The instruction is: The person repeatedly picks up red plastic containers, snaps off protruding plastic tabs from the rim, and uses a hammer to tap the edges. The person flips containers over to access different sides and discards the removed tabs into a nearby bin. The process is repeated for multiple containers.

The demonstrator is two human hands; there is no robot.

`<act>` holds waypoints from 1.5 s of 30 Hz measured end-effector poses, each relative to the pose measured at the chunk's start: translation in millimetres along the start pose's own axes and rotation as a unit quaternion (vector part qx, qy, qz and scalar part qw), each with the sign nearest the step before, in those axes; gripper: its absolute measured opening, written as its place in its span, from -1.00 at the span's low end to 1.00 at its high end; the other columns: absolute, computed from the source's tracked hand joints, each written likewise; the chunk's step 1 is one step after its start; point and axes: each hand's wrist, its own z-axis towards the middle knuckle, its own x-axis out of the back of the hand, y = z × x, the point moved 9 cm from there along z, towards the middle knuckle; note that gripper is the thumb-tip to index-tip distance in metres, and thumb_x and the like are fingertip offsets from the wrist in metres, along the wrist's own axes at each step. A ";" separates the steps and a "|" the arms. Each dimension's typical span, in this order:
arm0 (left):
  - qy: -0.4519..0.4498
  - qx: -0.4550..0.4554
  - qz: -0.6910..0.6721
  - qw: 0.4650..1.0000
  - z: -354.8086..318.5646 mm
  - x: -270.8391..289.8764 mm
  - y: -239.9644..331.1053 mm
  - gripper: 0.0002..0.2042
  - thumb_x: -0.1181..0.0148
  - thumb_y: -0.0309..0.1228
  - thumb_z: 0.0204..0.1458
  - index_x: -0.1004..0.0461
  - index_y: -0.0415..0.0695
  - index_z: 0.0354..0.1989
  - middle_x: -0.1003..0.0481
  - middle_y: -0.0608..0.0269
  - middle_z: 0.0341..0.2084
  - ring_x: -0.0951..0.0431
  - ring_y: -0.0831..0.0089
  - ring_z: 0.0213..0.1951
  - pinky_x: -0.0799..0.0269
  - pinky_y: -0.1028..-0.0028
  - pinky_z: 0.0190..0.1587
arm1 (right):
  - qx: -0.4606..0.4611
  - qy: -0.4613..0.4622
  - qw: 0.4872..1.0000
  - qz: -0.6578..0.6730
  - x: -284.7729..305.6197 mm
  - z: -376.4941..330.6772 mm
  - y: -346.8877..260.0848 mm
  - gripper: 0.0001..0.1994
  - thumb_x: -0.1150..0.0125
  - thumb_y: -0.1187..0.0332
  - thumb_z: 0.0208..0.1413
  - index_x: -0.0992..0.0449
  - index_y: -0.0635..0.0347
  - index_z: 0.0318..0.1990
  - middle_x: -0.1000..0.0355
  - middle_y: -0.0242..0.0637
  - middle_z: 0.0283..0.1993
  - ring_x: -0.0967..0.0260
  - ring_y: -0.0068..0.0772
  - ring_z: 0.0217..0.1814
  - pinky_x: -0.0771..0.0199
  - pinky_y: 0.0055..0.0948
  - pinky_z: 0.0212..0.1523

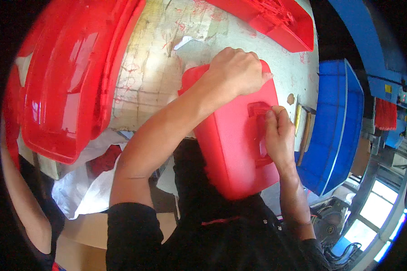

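A red plastic case [228, 144] with rounded corners leans against my body at the table's front edge, tilted, its near end low. My left hand [239, 70] is closed over the case's far end; its fingertips are hidden behind the knuckles. On the right side my right hand [280, 131] is closed at the edge of a recess in the case, thumb pressed beside the curled fingers. Whether either hand also has a small tool in it cannot be seen.
Large glossy red plastic shells [68, 86] lie stacked at left, near another person's arm [27, 198]. A red bin [280, 27] holding red scraps stands at the far side of the worn table [144, 86]. To the right are a blue crate [332, 122] and a fan [330, 221].
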 end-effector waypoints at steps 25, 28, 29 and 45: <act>-0.041 0.042 0.026 0.998 9.5 6.5 -17.8 -0.43 0.03 0.04 0.24 -0.47 -0.39 -0.15 -0.55 -0.40 -0.29 -0.58 -0.22 -0.16 -0.48 -0.04 -0.07 | 0.284 -0.036 0.937 -0.201 -28.5 3.5 -74.0 -0.73 -0.18 0.23 0.13 -0.47 0.26 -0.17 -0.44 -0.04 -0.07 -0.50 -0.14 -0.15 -0.56 -0.17 -0.25; -0.050 0.062 0.090 0.993 8.6 12.2 -20.4 -0.47 0.03 -0.01 0.25 -0.45 -0.36 -0.07 -0.55 -0.33 -0.18 -0.55 -0.22 -0.08 -0.45 -0.01 0.00 | 0.301 0.163 0.908 -0.241 0.1 9.8 -66.2 -0.56 -0.28 0.17 0.08 -0.43 0.24 0.04 -0.33 -0.05 0.06 -0.32 -0.06 0.18 -0.33 -0.04 0.16; -0.049 0.067 0.099 0.992 8.3 11.1 -21.6 -0.51 0.04 -0.01 0.26 -0.44 -0.30 -0.05 -0.55 -0.29 -0.15 -0.55 -0.23 -0.08 -0.45 -0.01 -0.02 | 0.288 0.163 0.915 -0.232 0.5 15.0 -59.7 -0.56 -0.27 0.18 0.09 -0.42 0.24 0.06 -0.33 -0.04 0.08 -0.32 -0.04 0.19 -0.33 -0.04 0.17; -0.145 -0.183 0.080 0.969 18.6 -62.3 101.2 -0.69 -0.09 -0.15 0.20 -0.61 -0.13 -0.19 -0.60 -0.10 -0.33 -0.61 -0.02 -0.20 -0.51 0.11 -0.14 | 0.088 0.267 0.957 -0.065 68.5 -33.9 187.6 -0.74 0.06 0.55 0.17 -0.39 0.30 0.00 -0.39 0.11 -0.18 -0.43 0.07 -0.03 -0.48 -0.16 -0.03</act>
